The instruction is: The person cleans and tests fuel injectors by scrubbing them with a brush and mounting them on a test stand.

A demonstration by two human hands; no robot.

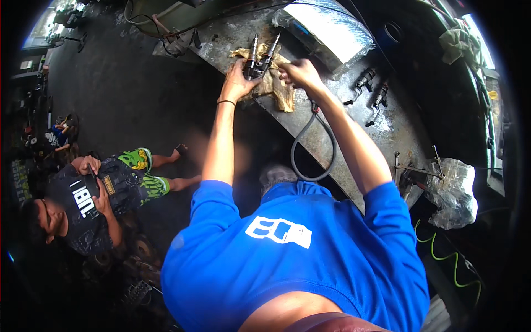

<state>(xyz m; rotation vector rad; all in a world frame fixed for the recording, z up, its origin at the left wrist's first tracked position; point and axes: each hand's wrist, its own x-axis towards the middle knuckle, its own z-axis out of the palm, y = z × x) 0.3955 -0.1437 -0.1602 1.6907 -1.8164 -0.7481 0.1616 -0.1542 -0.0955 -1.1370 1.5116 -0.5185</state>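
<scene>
Reaching forward, left hand gripping dark injectors; right hand curled, contents unclear

A scuffed grey table runs diagonally, its top catching pale glare. Past its left edge spreads a dark floor, with cluttered shadow along the far side. Beyond its right edge everything darkens toward a bright opening; more daylight enters far beyond the left edge.

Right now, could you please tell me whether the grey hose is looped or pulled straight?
Looped: the grey hose sweeps round in a wide curve, doubling back up toward the right hand.
</scene>
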